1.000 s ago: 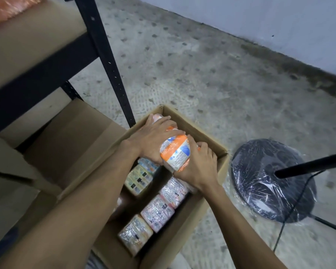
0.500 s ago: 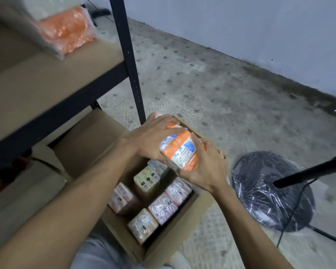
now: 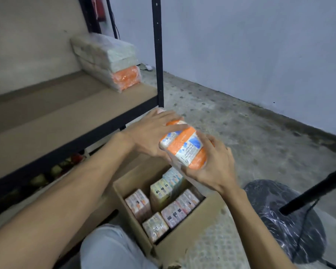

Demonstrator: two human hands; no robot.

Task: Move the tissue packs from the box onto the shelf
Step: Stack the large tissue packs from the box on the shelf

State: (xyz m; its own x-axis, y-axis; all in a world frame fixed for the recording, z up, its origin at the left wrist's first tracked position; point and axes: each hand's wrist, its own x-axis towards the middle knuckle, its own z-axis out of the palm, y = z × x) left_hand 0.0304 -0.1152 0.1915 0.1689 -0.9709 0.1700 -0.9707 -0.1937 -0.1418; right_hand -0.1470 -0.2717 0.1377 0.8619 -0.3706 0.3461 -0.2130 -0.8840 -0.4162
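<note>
Our hands: left hand [image 3: 149, 136] and right hand [image 3: 211, 167] clasp one orange tissue pack [image 3: 184, 146] (fingers curled round it).
Place: above the box [image 3: 184, 239].

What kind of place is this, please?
Probably a storeroom or stockroom. A black metal shelf stands on a bare concrete floor, wrapped packs are stacked on it, and a cardboard box holds more tissue packs.

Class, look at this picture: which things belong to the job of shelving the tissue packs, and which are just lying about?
Part of the job:
orange tissue pack, held by left hand and right hand
box with packs left inside
shelf
stacked packs already on it

Just lying about:
wrapped fan base
black pole
</note>
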